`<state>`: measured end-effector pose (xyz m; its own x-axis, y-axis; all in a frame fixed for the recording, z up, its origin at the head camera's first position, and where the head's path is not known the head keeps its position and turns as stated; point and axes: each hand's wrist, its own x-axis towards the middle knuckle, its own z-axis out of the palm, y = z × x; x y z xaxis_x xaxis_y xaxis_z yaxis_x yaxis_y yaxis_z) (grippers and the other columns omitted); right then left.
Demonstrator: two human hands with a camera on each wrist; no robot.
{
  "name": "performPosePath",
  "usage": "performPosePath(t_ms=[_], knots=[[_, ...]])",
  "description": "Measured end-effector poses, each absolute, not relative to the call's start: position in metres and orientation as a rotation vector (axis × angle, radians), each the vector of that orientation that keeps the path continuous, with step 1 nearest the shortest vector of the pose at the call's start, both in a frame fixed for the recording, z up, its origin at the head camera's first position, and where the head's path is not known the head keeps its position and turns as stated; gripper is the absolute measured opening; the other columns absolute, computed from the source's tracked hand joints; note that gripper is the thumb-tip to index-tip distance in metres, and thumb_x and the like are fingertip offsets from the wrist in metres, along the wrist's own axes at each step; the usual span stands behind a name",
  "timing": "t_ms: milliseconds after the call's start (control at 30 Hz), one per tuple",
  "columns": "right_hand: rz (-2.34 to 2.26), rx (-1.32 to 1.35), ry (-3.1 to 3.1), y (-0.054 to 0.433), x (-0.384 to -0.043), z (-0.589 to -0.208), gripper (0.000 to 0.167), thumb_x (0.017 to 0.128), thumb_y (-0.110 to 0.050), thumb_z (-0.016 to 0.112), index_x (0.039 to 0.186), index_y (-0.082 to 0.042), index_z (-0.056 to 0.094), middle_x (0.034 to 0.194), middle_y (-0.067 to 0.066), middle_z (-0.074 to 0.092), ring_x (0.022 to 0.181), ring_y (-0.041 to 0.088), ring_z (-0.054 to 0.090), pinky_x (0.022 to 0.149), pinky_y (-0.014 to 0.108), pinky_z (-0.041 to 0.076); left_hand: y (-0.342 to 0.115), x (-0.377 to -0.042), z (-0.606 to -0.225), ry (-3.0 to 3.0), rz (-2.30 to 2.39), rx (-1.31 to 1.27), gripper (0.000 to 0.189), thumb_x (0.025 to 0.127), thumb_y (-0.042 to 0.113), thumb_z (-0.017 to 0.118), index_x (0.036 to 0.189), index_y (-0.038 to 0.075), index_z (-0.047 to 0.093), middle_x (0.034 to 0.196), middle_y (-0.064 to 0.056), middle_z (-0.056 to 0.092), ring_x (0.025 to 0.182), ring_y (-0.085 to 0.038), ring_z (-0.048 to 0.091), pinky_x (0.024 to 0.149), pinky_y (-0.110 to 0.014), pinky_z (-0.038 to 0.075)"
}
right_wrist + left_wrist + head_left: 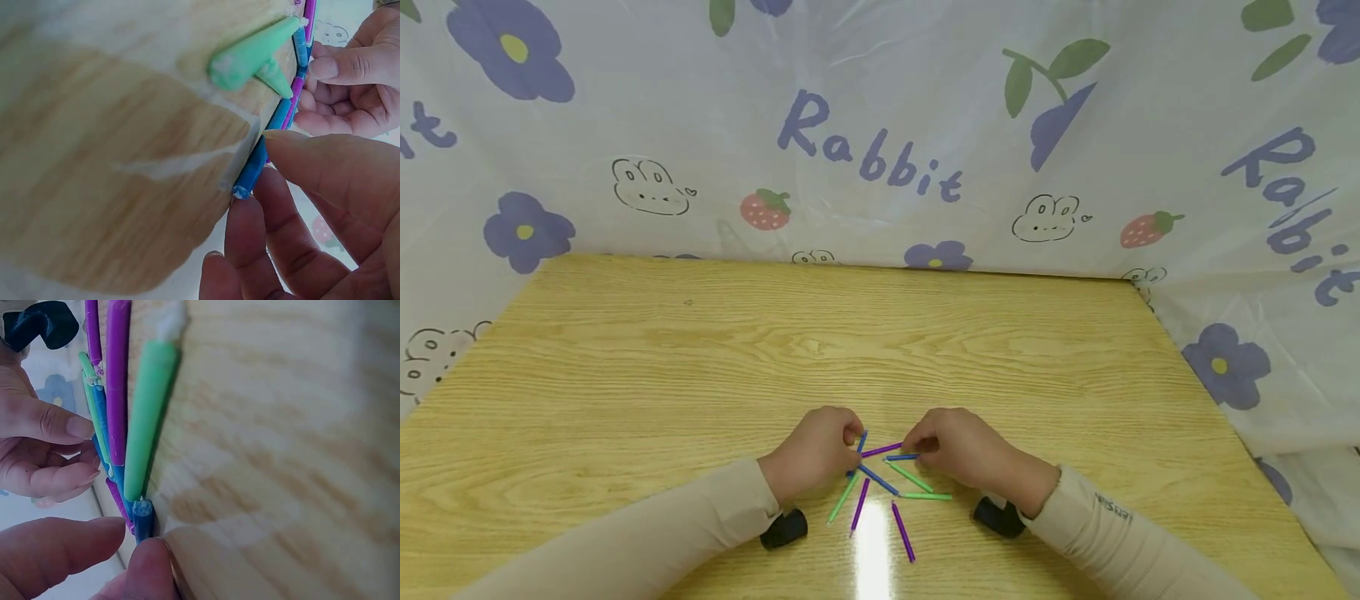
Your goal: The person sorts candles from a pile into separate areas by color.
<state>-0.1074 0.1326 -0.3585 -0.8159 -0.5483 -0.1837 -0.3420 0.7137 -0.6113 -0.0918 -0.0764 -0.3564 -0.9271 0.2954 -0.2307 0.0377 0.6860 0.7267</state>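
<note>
Thin blue, purple and green sticks with pale tips lie loosely grouped on the wooden table. My left hand [816, 454] is at the left side of the group; its thumb and a finger pinch the end of a blue stick [144, 519]. On the right, my right hand [962, 446] pinches another blue stick [253, 165] between thumb and fingers. Between the hands lies a purple stick [883, 450]. A slanted blue stick [880, 481] and a green stick [910, 477] are just below it. The fingers hide parts of several sticks.
Closer to me lie a green stick [842, 500], a purple stick [860, 507], another purple stick [903, 532] and a level green stick [927, 497]. Black wrist devices [785, 528] sit under both wrists. A printed white cloth [880, 83] hangs behind the table [737, 350].
</note>
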Motion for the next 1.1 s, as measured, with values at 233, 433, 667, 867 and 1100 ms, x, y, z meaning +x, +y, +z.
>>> performPosePath(t_ms=[233,433,667,867,1100], knots=[[-0.763,-0.747,2.584,0.1326,-0.1085,-0.3602,0.015,0.085,0.003,0.069,0.091,-0.008,0.076,0.092,-0.001,0.066,0.087,0.015,0.061,0.074,0.032,0.052,-0.0762,-0.0916,-0.3571,2.552,1.116,0.241,0.021,0.079,-0.007,0.069,0.098,-0.003,0.065,0.080,-0.004,0.052,0.073,-0.017,0.046,0.066,-0.030,0.043],[-0.744,-0.750,2.582,0.1318,-0.1079,-0.3594,0.015,0.084,0.005,0.068,0.089,-0.008,0.076,0.092,0.000,0.066,0.087,0.016,0.061,0.073,0.033,0.052,-0.0756,-0.0919,-0.3583,2.548,1.111,0.225,0.021,0.077,-0.008,0.070,0.097,-0.002,0.065,0.080,-0.004,0.052,0.073,-0.017,0.046,0.065,-0.030,0.043],[-0.709,-0.766,2.593,0.1304,-0.1081,-0.3577,0.016,0.083,0.005,0.068,0.088,-0.008,0.076,0.091,-0.001,0.065,0.086,0.015,0.061,0.073,0.031,0.052,-0.0757,-0.0919,-0.3581,2.551,1.116,0.230,0.021,0.077,-0.008,0.069,0.097,-0.003,0.065,0.080,-0.005,0.053,0.073,-0.017,0.047,0.066,-0.030,0.044],[-0.669,-0.780,2.595,0.1286,-0.1083,-0.3559,0.017,0.083,0.006,0.068,0.087,-0.008,0.076,0.093,0.000,0.067,0.085,0.015,0.060,0.072,0.032,0.052,-0.0755,-0.0929,-0.3586,2.540,1.135,0.218,0.019,0.080,-0.008,0.066,0.098,-0.003,0.065,0.079,-0.004,0.053,0.071,-0.017,0.047,0.065,-0.029,0.043],[-0.627,-0.798,2.587,0.1272,-0.1097,-0.3548,0.016,0.081,0.006,0.070,0.087,-0.008,0.075,0.089,-0.001,0.066,0.077,0.011,0.057,0.069,0.030,0.051,-0.0743,-0.0925,-0.3572,2.540,1.131,0.228,0.018,0.079,-0.009,0.066,0.096,-0.003,0.065,0.076,-0.004,0.052,0.069,-0.016,0.046,0.064,-0.028,0.042]])
